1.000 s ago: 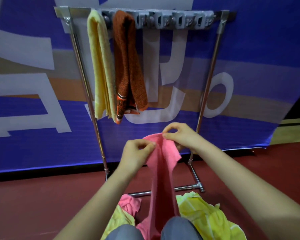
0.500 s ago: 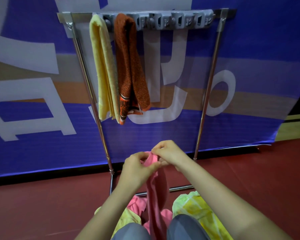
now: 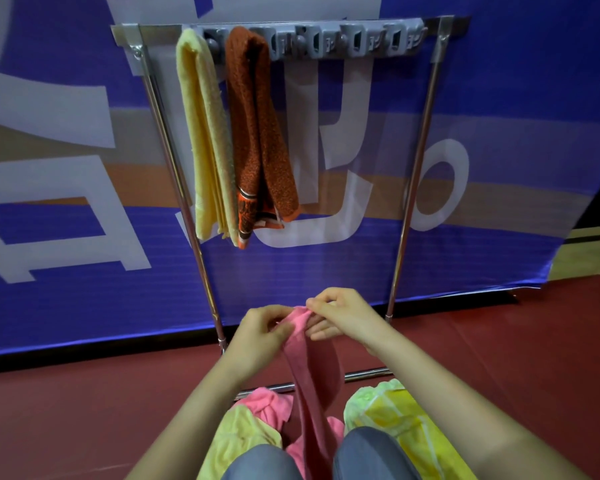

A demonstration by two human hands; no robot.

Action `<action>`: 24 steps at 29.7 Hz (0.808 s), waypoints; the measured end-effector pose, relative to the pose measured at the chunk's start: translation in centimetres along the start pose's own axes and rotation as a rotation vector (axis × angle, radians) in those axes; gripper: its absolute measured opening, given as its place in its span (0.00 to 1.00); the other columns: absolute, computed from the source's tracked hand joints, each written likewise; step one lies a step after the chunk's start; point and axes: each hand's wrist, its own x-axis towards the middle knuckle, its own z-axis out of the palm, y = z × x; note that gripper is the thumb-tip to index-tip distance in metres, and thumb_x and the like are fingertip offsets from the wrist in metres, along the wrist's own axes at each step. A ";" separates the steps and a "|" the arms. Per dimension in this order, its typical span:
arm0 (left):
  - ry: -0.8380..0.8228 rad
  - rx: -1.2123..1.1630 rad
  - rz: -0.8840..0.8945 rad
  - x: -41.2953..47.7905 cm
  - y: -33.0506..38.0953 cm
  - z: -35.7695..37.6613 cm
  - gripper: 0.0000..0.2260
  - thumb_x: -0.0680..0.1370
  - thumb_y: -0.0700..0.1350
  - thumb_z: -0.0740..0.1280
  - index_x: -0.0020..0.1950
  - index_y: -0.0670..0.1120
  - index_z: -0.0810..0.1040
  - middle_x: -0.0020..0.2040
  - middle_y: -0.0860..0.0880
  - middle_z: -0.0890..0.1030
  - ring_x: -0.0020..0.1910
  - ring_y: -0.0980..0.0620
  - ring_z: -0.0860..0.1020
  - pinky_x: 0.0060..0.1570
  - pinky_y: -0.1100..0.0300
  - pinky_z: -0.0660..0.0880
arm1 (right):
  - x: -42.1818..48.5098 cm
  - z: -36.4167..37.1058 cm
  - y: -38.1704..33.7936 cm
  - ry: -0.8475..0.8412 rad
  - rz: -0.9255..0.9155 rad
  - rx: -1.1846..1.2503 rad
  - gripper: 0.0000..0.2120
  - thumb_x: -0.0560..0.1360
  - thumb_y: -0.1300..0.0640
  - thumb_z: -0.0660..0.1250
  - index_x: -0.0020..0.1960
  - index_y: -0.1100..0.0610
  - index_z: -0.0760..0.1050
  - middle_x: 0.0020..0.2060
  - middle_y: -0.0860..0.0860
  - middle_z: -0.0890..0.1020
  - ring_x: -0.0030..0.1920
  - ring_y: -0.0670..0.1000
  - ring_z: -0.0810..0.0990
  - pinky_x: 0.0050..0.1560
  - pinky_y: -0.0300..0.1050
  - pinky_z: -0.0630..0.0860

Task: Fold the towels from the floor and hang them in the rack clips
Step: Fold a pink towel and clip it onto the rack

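Head view: left hand [image 3: 262, 336] and right hand [image 3: 343, 315] each pinch the pink towel [image 3: 313, 374].

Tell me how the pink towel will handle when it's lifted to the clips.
Probably floppy: the pink towel hangs limp from where the left hand and right hand pinch it. Likely light, since fingertip pinches hold it up. Its fuzzy surface should grip, not slip.

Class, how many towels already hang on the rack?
2: a yellow towel at the rack's left end, and an orange-brown towel just right of it. None seems hidden.
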 end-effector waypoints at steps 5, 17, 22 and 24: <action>-0.145 -0.164 -0.034 -0.4 0.4 -1.3 0.08 0.77 0.35 0.61 0.53 0.39 0.78 0.44 0.45 0.81 0.43 0.54 0.76 0.41 0.68 0.73 | -0.6 -1.6 0.1 -0.167 -0.089 -0.204 0.06 0.74 0.60 0.64 0.38 0.57 0.73 0.25 0.48 0.81 0.26 0.44 0.79 0.31 0.36 0.77; -0.328 -0.138 -0.173 -0.6 0.8 -3.4 0.09 0.80 0.37 0.55 0.52 0.43 0.74 0.45 0.41 0.75 0.42 0.46 0.73 0.38 0.60 0.71 | -1.5 -6.0 0.3 -0.156 -0.183 -0.573 0.18 0.71 0.55 0.69 0.26 0.52 0.65 0.17 0.46 0.67 0.20 0.44 0.66 0.23 0.34 0.63; -0.202 -0.025 -0.052 -1.0 0.5 -1.5 0.12 0.80 0.38 0.52 0.47 0.49 0.74 0.43 0.52 0.77 0.40 0.59 0.74 0.42 0.71 0.71 | -1.6 -6.4 -1.2 -0.129 -0.254 -0.559 0.18 0.72 0.55 0.68 0.27 0.54 0.64 0.20 0.51 0.69 0.23 0.47 0.67 0.27 0.35 0.64; -0.163 -0.006 0.009 -1.0 0.8 -1.3 0.12 0.80 0.39 0.54 0.47 0.50 0.75 0.44 0.53 0.78 0.42 0.60 0.75 0.44 0.71 0.71 | -1.7 -7.1 -1.7 -0.113 -0.245 -0.566 0.18 0.72 0.54 0.68 0.28 0.55 0.64 0.18 0.48 0.69 0.23 0.47 0.68 0.28 0.35 0.65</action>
